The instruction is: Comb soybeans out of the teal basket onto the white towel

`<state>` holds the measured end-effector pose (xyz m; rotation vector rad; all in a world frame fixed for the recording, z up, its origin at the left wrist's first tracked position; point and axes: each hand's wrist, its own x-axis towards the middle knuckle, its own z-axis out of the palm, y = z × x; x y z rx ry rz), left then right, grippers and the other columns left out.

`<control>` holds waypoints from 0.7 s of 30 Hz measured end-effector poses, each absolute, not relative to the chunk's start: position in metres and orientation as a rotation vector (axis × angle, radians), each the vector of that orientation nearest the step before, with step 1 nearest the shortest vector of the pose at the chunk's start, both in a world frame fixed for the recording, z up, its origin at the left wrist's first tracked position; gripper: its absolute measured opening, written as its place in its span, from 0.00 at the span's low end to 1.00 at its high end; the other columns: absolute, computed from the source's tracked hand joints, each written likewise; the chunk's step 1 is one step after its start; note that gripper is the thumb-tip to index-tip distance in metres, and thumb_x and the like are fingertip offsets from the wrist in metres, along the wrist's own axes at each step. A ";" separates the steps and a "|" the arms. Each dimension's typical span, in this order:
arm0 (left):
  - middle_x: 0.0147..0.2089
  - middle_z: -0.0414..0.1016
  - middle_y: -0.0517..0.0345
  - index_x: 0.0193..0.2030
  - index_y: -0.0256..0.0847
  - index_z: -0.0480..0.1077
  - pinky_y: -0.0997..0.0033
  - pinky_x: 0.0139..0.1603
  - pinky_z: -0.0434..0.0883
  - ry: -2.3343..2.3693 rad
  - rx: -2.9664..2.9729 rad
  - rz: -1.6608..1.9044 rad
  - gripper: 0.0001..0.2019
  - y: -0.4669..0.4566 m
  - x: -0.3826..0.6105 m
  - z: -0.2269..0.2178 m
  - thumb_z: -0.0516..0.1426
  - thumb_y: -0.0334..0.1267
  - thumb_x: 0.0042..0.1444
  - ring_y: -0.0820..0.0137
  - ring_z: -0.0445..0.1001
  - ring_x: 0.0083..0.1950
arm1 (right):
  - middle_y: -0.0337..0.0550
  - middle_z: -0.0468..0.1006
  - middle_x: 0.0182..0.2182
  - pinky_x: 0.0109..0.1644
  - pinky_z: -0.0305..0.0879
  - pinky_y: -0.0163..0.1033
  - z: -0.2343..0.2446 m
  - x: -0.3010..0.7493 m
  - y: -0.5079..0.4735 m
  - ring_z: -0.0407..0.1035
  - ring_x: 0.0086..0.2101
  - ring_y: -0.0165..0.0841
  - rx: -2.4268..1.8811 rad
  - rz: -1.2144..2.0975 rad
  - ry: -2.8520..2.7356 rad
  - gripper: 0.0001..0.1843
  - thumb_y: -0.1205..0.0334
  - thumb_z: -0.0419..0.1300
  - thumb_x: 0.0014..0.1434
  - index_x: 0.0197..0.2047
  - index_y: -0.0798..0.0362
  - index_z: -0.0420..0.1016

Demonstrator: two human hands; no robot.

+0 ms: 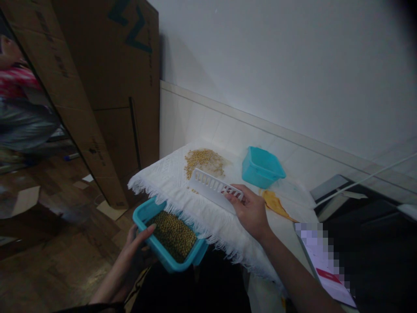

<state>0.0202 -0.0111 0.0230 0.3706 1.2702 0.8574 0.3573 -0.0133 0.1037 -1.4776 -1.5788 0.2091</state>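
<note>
My left hand (135, 250) grips the near left side of a teal plastic tray (145, 213) full of small yellowish beans (172, 237), holding it just below the table's front edge. My right hand (249, 211) is closed on one end of a white slotted plastic piece (210, 184), which lies on the white fringed cloth (198, 213). A loose pile of the same beans (203, 158) sits on the cloth just beyond the slotted piece. A second teal tray (262, 167) stands farther back on the right.
A tall cardboard box (107, 87) leans against the wall at the left. A yellow scrap (275, 204) lies beside the cloth. A paper sheet (325, 265) and a dark device (368, 226) with a white cable (365, 178) are at the right. A person in red (16, 82) is at the far left.
</note>
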 end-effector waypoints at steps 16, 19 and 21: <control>0.62 0.84 0.40 0.84 0.56 0.59 0.44 0.48 0.91 1.302 0.417 0.887 0.55 -0.008 0.019 0.005 0.81 0.46 0.54 0.45 0.93 0.49 | 0.43 0.92 0.33 0.32 0.77 0.36 0.098 0.343 -0.008 0.82 0.27 0.38 -1.436 0.215 -1.520 0.13 0.52 0.70 0.69 0.49 0.49 0.92; 0.63 0.84 0.40 0.84 0.55 0.59 0.45 0.46 0.91 1.298 0.420 0.902 0.53 -0.008 0.019 0.010 0.79 0.47 0.57 0.46 0.93 0.48 | 0.42 0.91 0.32 0.31 0.76 0.36 0.097 0.339 -0.008 0.82 0.26 0.37 -1.421 0.228 -1.551 0.12 0.52 0.70 0.70 0.49 0.48 0.92; 0.62 0.84 0.41 0.84 0.56 0.60 0.47 0.45 0.91 1.307 0.411 0.915 0.50 -0.008 0.019 0.010 0.78 0.49 0.60 0.48 0.93 0.46 | 0.41 0.91 0.31 0.30 0.75 0.35 0.096 0.335 -0.009 0.81 0.25 0.36 -1.411 0.215 -1.556 0.11 0.53 0.69 0.70 0.48 0.48 0.92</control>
